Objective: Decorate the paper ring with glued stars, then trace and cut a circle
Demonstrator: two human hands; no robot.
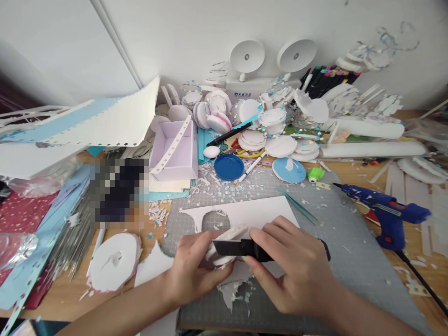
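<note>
My left hand [196, 266] is closed around a small white foam disc [224, 263], held just above the grey cutting mat [346, 280]. My right hand [290, 266] grips a black utility knife [261, 251], its dark blade lying across the disc and pointing left. Beneath both hands lies a white foam sheet [259, 212] with a round cut-out at its left. Torn foam scraps [231, 294] hang or lie below the disc. Green tweezers [297, 205] rest on the mat beyond my right hand.
A blue glue gun [388, 210] lies at right, its cord trailing toward the front. A lilac box [173, 149], a blue lid [229, 167] and stacked foam discs [252, 140] fill the back. A larger white disc [115, 261] sits at left, near metal wires [75, 242].
</note>
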